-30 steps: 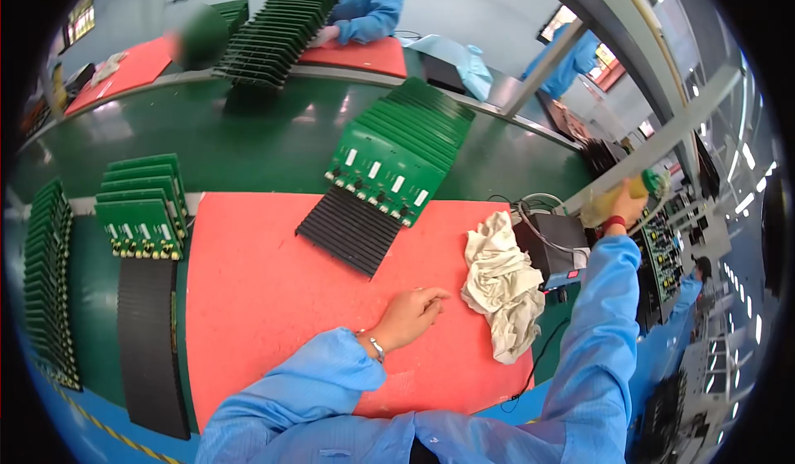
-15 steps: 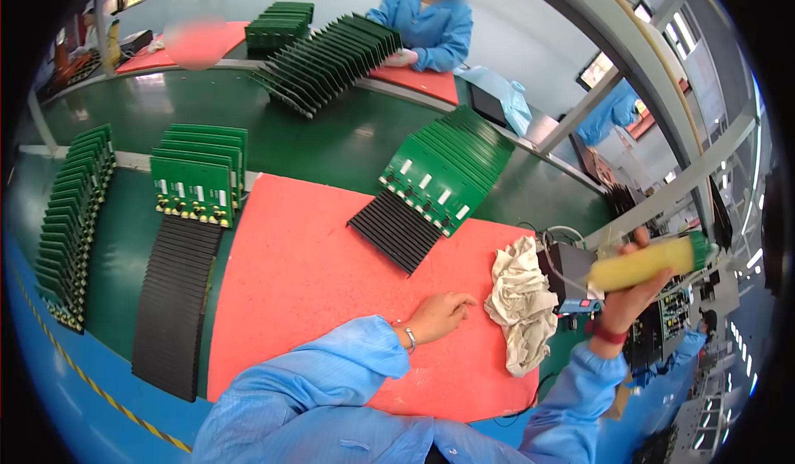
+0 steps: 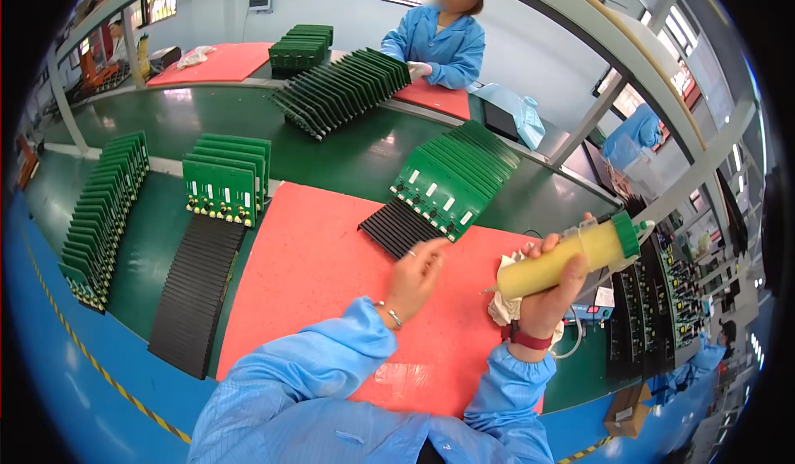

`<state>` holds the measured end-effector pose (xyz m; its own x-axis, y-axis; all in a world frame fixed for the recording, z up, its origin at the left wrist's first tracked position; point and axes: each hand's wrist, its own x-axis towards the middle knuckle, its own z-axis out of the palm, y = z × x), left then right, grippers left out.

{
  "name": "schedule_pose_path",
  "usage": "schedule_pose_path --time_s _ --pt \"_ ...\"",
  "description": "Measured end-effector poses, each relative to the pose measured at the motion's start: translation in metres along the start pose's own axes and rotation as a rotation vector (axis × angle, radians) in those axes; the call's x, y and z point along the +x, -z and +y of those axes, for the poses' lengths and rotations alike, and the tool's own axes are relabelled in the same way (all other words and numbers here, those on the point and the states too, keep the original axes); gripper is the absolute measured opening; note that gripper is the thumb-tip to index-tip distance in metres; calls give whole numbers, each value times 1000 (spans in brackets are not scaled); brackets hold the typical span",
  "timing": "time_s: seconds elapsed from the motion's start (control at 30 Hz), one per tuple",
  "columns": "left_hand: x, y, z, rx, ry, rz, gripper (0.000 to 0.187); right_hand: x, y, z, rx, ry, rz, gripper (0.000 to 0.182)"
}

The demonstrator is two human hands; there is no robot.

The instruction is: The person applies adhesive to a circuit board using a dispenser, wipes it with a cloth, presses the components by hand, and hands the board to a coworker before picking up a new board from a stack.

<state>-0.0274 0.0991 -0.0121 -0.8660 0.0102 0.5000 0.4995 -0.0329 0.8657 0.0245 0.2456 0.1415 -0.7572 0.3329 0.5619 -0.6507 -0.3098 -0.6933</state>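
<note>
My right hand (image 3: 553, 290) is wrapped round a syringe-like tube (image 3: 563, 257) of yellow material with a green cap, its thin tip pointing down and left over the red mat (image 3: 315, 298). Bare and empty, my left hand (image 3: 416, 280) hovers over the mat with its fingers apart, just below a black slotted rack (image 3: 402, 228). Green circuit boards (image 3: 455, 178) stand in a row at that rack. Behind my right hand, a crumpled white cloth (image 3: 503, 308) is partly hidden.
Left of the mat are a rack of boards (image 3: 103, 215), several upright boards (image 3: 219, 182) and a long black rack (image 3: 195, 294). A co-worker (image 3: 439, 37) stands across the green bench beside more boards (image 3: 344, 91). A blue device (image 3: 592, 311) sits at right.
My right hand has brought the yellow tube left and inward over the mat's edge. My left hand has risen toward the black rack. The view has shifted slightly.
</note>
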Motion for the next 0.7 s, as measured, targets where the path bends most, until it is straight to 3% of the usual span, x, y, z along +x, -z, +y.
schedule_pose_path --time_s 0.07,0.2,0.3,0.4,0.53,0.7 --pt "17 11 -3 -24 34 94 31 5 7 -2 -74 38 -24 70" --pt "71 35 -32 146 18 260 39 14 20 -10 -57 25 20 65" --pt "117 51 -79 589 -43 328 45 25 30 -15 -33 -3 34 62" --pt "146 51 -123 825 -134 295 52 32 42 -15 -119 21 7 61" --pt "157 43 -130 678 -50 155 36 33 53 -11 -159 36 27 62" --pt "160 40 -104 449 -66 234 24 30 52 -18 -178 46 0 64"
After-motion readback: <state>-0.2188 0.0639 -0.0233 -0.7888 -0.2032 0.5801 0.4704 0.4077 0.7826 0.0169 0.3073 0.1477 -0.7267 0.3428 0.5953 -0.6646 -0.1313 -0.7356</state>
